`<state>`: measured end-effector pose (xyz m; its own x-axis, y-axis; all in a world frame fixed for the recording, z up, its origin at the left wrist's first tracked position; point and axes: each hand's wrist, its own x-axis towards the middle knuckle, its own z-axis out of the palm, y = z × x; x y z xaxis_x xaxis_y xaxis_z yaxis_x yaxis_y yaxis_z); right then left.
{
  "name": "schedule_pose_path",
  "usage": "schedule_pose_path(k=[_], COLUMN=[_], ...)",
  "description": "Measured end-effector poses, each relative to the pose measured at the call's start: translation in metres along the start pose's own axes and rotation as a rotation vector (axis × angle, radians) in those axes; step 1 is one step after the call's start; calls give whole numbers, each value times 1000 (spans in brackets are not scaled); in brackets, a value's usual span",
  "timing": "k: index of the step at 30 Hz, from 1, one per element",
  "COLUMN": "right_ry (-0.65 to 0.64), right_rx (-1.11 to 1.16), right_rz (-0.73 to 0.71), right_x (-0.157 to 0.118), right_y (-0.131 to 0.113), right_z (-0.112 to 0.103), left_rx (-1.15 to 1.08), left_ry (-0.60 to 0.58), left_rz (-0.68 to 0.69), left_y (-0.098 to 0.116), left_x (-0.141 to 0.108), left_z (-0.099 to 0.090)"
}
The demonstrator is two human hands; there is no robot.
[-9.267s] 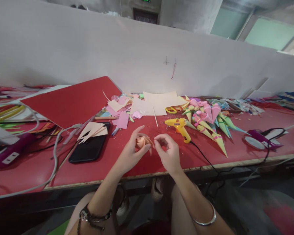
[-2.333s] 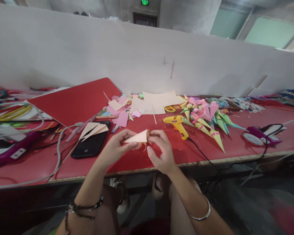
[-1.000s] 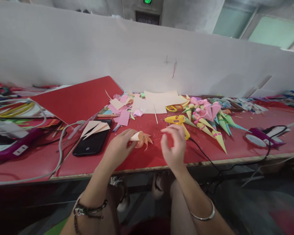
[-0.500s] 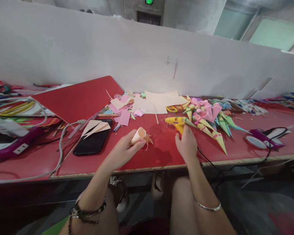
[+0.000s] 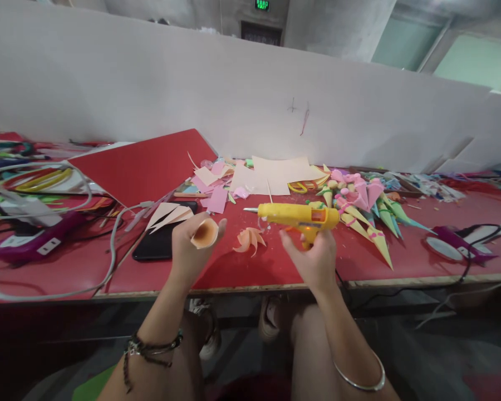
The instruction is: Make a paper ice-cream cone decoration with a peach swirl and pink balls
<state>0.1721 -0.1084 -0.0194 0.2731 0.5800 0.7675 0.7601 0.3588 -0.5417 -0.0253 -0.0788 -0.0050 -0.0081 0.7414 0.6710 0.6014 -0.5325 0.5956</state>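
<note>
Wrapped around a rolled peach paper cone (image 5: 205,234), my left hand (image 5: 187,253) holds it with the open end facing up toward me. My right hand (image 5: 317,259) grips a yellow hot glue gun (image 5: 292,214) by its handle, nozzle pointing left above the table. Between the hands, a peach paper piece with curled, petal-like strips (image 5: 250,240) lies on the red tabletop (image 5: 237,273). Beside my left hand, cut peach paper pieces (image 5: 167,214) rest on a black phone (image 5: 152,245).
Finished paper cones in pink, yellow and green (image 5: 363,206) are heaped at the right. Paper scraps (image 5: 215,195) and a cream sheet (image 5: 281,172) lie at the back. A red board (image 5: 146,167) leans at the left. Purple power strips (image 5: 37,239) and cables sit at both sides.
My right hand has raised the glue gun and brought its nozzle leftward. My left hand has moved left with the cone and tipped its opening toward me, uncovering the curled paper piece.
</note>
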Motion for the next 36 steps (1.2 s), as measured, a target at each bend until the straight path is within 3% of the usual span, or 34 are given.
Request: schedule_pose_path(k=[3,7,11,24,30,36], right_ry=[-53,-81,-150,-404,-482,-477], right_rx=[106,84,27,44,24,-10], right_rz=[-38,-67,-57,-22,28,12], right_x=[-4,-7,-9,-6,-4,-2], right_y=[-15,-24,-23,-21,-19,-18], right_z=[-3,-1,3,0,-4,-7], left_rx=[25,26,50,140,142,125], left_ry=[64,45,22,-43,7,11], left_rz=[59,157,227,269,390,410], left_y=[-2,-1,2,3,0,0], left_x=[1,3,3,3,6,7], left_z=[-1,0,1,0,0,-2])
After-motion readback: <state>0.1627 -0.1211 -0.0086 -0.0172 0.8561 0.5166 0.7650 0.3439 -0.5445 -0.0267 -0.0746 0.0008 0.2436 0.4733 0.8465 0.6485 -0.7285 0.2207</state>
